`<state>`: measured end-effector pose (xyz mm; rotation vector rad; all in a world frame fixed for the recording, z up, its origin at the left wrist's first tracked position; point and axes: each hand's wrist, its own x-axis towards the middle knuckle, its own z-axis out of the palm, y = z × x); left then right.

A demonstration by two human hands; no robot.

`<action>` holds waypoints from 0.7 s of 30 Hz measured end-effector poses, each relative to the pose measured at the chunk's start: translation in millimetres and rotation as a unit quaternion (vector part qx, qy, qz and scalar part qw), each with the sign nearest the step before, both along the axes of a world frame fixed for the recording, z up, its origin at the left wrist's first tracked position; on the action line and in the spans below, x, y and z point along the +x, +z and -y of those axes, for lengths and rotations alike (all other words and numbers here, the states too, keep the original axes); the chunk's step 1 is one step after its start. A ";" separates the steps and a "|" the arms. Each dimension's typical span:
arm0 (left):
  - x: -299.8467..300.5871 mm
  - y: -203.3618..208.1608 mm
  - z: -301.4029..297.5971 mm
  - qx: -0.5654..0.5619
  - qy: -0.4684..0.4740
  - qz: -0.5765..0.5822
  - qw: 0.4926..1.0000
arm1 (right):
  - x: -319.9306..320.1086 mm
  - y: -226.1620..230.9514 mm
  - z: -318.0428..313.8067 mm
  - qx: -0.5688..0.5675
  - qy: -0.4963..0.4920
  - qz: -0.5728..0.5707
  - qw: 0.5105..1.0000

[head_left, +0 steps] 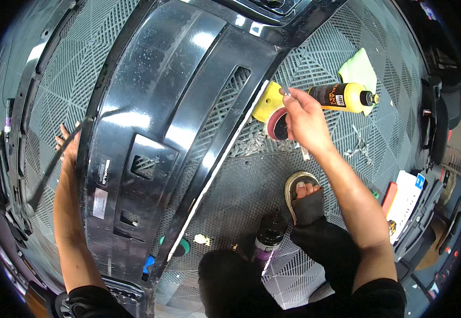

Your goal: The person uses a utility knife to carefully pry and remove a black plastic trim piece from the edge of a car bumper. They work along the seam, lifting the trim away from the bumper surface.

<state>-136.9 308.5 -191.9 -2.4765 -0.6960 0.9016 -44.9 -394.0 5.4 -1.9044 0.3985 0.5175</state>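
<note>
A large glossy black car panel with cut-out openings stretches lengthwise in front of me. My left hand is at its left edge, fingers spread, partly behind a dark thin rod. On the other side, my right hand hovers beyond the panel's right edge with thumb and fingers pinched together. A small greyish piece shows at the fingertips, too small to name. Close by that hand are a yellow pad with holes and a round maroon-and-black pad. A yellow bottle with a black cap lies just past the fingers.
A pale green cloth lies behind the bottle on the grey grid floor. Beside my leg stands a black bottle with a purple label. A green round pad lies partly beneath the panel's white-edged side. Boxes sit far right.
</note>
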 end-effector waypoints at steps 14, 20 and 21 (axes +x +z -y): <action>-8.6 10.6 15.9 -0.063 -0.049 0.437 0.896 | 42.6 -37.5 -4.1 -0.259 0.060 0.068 0.962; -9.4 12.2 17.9 -0.075 -0.061 0.447 0.889 | 78.6 -7.0 0.7 -0.232 0.038 -0.010 0.972; -9.0 11.4 16.5 -0.070 -0.067 0.453 0.886 | 83.7 -4.2 0.7 -0.222 0.031 -0.020 0.974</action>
